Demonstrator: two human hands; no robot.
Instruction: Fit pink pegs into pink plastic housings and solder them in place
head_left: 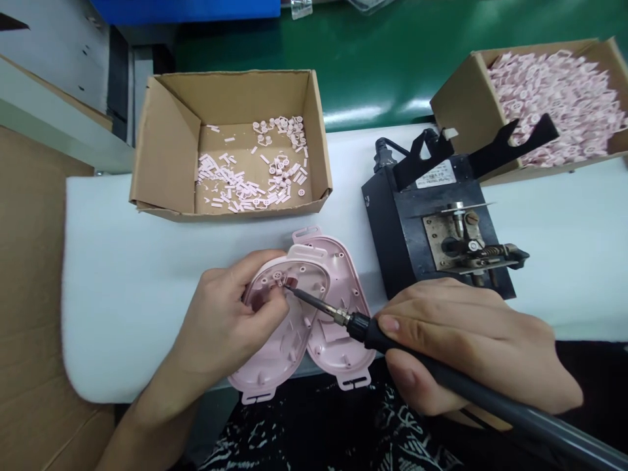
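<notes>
My left hand [235, 314] grips the upper left rim of a pink plastic shell [289, 327], its thumb inside near a small round pink part [277, 276]. A second pink shell [338, 314] lies beside and partly under the first. In my right hand [471, 340] is a soldering iron [363, 327], held like a pen. Its dark tip reaches into the first shell, close to the small part and my left thumb. Whether the tip touches the part, I cannot tell.
Behind the shells stands a cardboard box [167, 157] with small loose pink pieces. A black machine with metal fittings [392, 229] sits right of the shells. Farther right, another cardboard box [466, 98] is heaped with pink parts. White padding [108, 281] covers the worktop.
</notes>
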